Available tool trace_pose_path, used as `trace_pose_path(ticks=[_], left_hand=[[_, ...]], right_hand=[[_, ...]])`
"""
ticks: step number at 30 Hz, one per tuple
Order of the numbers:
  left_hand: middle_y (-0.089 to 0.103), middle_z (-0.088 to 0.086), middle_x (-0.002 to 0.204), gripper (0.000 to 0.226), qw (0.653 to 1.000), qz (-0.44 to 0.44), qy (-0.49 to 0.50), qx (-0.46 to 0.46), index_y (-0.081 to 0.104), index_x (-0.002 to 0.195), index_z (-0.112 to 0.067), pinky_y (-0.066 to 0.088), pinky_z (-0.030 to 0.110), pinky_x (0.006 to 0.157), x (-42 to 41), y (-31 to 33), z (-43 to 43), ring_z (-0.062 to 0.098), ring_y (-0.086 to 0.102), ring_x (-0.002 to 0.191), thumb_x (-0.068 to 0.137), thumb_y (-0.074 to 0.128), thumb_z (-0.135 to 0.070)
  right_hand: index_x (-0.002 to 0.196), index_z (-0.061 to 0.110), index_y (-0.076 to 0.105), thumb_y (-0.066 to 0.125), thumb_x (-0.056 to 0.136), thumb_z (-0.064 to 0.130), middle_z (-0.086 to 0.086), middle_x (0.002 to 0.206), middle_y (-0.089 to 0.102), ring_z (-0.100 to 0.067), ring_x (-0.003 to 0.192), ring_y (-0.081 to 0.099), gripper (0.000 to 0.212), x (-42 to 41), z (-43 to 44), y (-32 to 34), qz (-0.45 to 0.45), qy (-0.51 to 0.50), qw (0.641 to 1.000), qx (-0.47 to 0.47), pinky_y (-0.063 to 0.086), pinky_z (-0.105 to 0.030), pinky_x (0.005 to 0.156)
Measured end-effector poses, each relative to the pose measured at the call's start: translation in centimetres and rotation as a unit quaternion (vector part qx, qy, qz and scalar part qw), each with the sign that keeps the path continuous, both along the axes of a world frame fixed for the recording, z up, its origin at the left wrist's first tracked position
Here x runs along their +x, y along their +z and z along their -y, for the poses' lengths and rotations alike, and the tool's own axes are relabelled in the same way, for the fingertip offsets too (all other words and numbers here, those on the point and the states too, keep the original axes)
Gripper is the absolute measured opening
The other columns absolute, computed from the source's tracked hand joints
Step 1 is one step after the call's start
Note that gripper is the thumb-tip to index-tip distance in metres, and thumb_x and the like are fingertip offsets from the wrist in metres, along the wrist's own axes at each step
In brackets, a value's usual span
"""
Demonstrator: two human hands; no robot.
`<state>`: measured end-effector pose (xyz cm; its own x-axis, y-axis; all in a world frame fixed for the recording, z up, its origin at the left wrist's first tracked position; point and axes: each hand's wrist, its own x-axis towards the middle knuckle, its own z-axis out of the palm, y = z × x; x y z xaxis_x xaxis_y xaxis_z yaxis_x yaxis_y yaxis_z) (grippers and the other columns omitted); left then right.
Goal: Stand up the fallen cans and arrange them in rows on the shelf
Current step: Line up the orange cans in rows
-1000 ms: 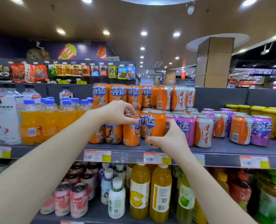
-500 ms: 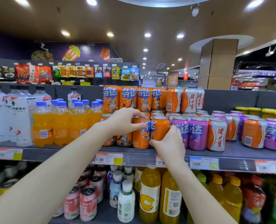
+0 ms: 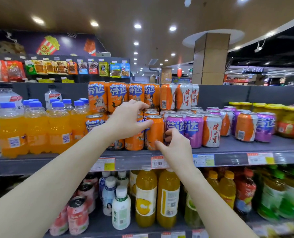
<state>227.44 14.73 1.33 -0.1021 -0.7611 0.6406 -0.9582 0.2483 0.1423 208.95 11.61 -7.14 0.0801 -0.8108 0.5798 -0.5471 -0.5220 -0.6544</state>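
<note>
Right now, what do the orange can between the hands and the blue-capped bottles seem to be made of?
The orange can: probably aluminium, glossy printed wall, silvery rimmed top. The blue-capped bottles: likely clear plastic, since orange liquid shows through; caps look matte plastic.

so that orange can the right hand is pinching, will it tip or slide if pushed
Probably rigid and heavy for its size: the orange can looks unopened. It's tall and narrow, so a high push may tip it; the right hand pinches it low, which should slide it on the smooth shelf. The purple can beside it likely blocks tipping that way.
</note>
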Motion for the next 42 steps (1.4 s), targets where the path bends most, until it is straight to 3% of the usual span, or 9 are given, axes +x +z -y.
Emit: trace_pose_path(ticks=[4,10,15,18,28,33,36,39,42], left_hand=[[0.059,-0.003,0.137,0.060,0.999,0.031,-0.023,0.010,0.054,0.140,-0.031,0.048,0.045,0.104,-4.2,1.1,1.2,0.019,0.054,0.126,0.088,0.062,-0.061],[0.066,-0.004,0.125,0.067,0.993,0.100,0.012,0.057,0.049,0.144,-0.027,0.052,0.043,0.095,-8.7,1.6,3.4,0.020,0.063,0.112,0.090,0.058,-0.065],[0.060,-0.001,0.114,0.065,0.985,0.139,0.055,0.083,0.051,0.141,-0.031,0.051,0.043,0.086,-10.7,1.8,5.4,0.024,0.060,0.108,0.088,0.059,-0.068],[0.058,0.003,0.125,0.061,0.984,0.125,0.054,0.111,0.054,0.140,-0.029,0.055,0.040,0.085,-11.5,2.0,5.9,0.022,0.058,0.111,0.089,0.064,-0.061],[0.052,0.004,0.148,0.061,0.983,0.052,0.053,0.166,0.056,0.138,-0.029,0.051,0.039,0.094,-12.3,2.9,6.0,0.026,0.053,0.129,0.084,0.078,-0.048],[0.049,-0.001,0.153,0.059,0.987,-0.014,0.027,0.157,0.060,0.136,-0.029,0.045,0.041,0.106,-12.2,2.7,5.2,0.024,0.046,0.140,0.083,0.081,-0.043],[0.055,-0.003,0.145,0.057,0.991,-0.023,0.034,0.127,0.060,0.134,-0.032,0.047,0.042,0.104,-12.4,3.1,4.5,0.022,0.049,0.135,0.082,0.080,-0.046],[0.058,-0.006,0.130,0.055,0.992,-0.041,0.026,0.113,0.061,0.134,-0.030,0.046,0.037,0.101,-12.5,4.1,3.6,0.017,0.050,0.129,0.084,0.079,-0.043],[0.057,-0.010,0.122,0.054,0.993,-0.045,0.022,0.110,0.061,0.133,-0.029,0.043,0.031,0.096,-12.6,4.7,3.0,0.016,0.051,0.129,0.083,0.080,-0.043]], right_hand=[[0.109,0.019,0.068,0.075,0.089,0.022,0.012,0.090,0.070,0.003,0.081,0.065,0.021,-3.0,0.3,0.2,0.125,0.046,0.991,-0.023,0.048,-0.005,0.067],[0.110,0.019,0.059,0.074,0.085,0.015,-0.002,0.105,0.063,-0.012,0.088,0.061,0.030,-10.2,3.2,0.9,0.210,-0.110,0.968,-0.083,0.048,-0.015,0.071],[0.147,0.017,0.038,0.081,0.082,0.019,-0.007,0.136,0.053,-0.016,0.116,0.055,0.078,-14.4,6.2,1.7,0.084,-0.082,0.993,0.016,0.049,-0.028,0.090],[0.155,0.018,0.025,0.081,0.084,0.025,-0.006,0.145,0.053,-0.023,0.128,0.055,0.091,-15.1,7.3,1.7,0.033,-0.004,0.997,0.070,0.046,-0.030,0.093],[0.153,0.020,0.027,0.084,0.077,0.042,-0.004,0.140,0.056,-0.024,0.126,0.057,0.097,-15.9,9.6,1.1,-0.016,0.021,0.998,0.054,0.053,-0.041,0.097],[0.143,0.012,0.047,0.080,0.077,0.046,-0.007,0.135,0.057,-0.026,0.126,0.051,0.081,-15.6,9.7,2.3,-0.032,-0.046,0.986,-0.155,0.044,-0.044,0.105],[0.134,0.012,0.060,0.075,0.079,0.053,-0.005,0.129,0.065,-0.024,0.125,0.056,0.071,-14.9,9.7,4.5,-0.119,-0.016,0.964,-0.236,0.038,-0.046,0.110],[0.133,0.020,0.060,0.060,0.081,0.072,0.002,0.131,0.064,-0.020,0.129,0.053,0.073,-13.7,9.6,6.4,-0.247,-0.014,0.948,-0.201,0.018,-0.053,0.120],[0.125,0.018,0.060,0.047,0.074,0.089,-0.004,0.128,0.061,-0.029,0.126,0.051,0.089,-12.6,9.3,7.7,-0.368,-0.045,0.918,-0.140,0.017,-0.058,0.117]])
